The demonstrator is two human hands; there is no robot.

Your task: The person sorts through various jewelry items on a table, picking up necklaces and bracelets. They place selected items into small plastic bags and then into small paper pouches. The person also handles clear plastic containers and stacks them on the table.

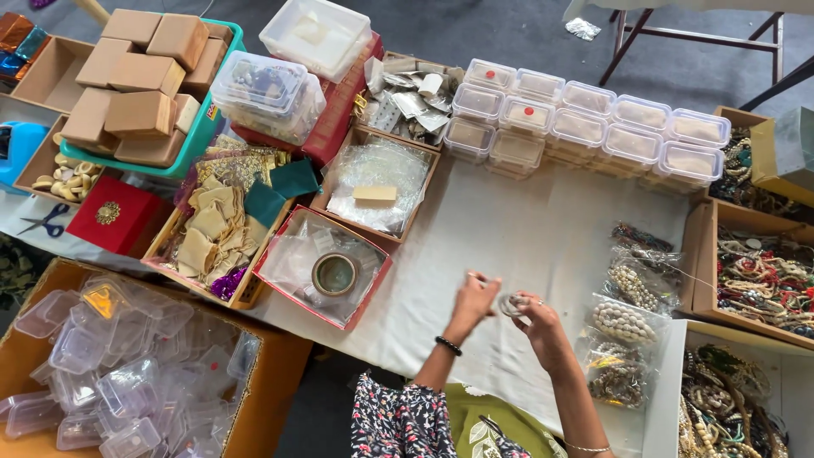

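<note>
A white-clothed surface [509, 229] carries boxes and lidded tubs [585, 127]; grey floor lies beyond. The right hand [536, 321] pinches a small bead ring [511, 304]. The left hand [475, 293] pinches its thread.

A jewellery packing workshop: a cloth-covered worktop [526, 229] carries rows of lidded plastic containers [585, 127] along its far edge, cardboard trays of beaded necklaces [763, 280] at its right edge, bagged beads [632, 318], stacked small cardboard boxes [140, 80] and empty clear boxes [119, 365] at left.
</note>
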